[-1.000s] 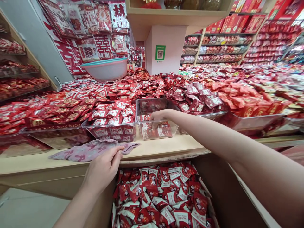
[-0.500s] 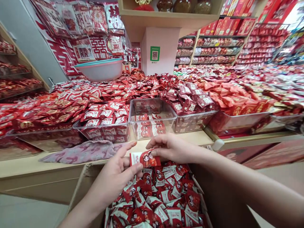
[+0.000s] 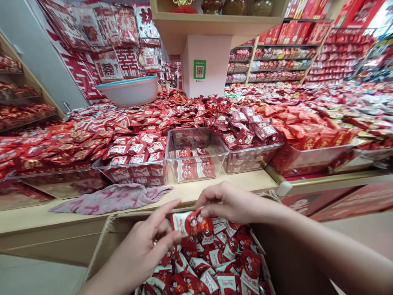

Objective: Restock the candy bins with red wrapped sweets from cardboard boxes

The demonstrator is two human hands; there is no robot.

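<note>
A red and white candy packet [image 3: 193, 222] with printed cartoon figures is held above a cardboard box [image 3: 102, 246] full of similar packets [image 3: 215, 256]. My right hand [image 3: 225, 201] pinches the packet's right end between thumb and fingers. At its left end is my left hand [image 3: 153, 237], thumb at the packet's edge and index finger stretched out; its other fingers are curled and partly hidden. Behind the hands, a clear plastic bin [image 3: 219, 162] on the counter holds a few rows of the same packets low inside.
Clear bins heaped with red packets [image 3: 138, 153] and maroon packets [image 3: 245, 127] flank the part-filled bin. A pink patterned cloth [image 3: 113, 198] lies on the counter edge [image 3: 70, 223]. Farther back stand a plastic basin [image 3: 132, 91] and a white pillar [image 3: 207, 61].
Both hands and the held packet have moved slightly down, toward the box. The left thumb has shifted from the packet's front to its left end.
</note>
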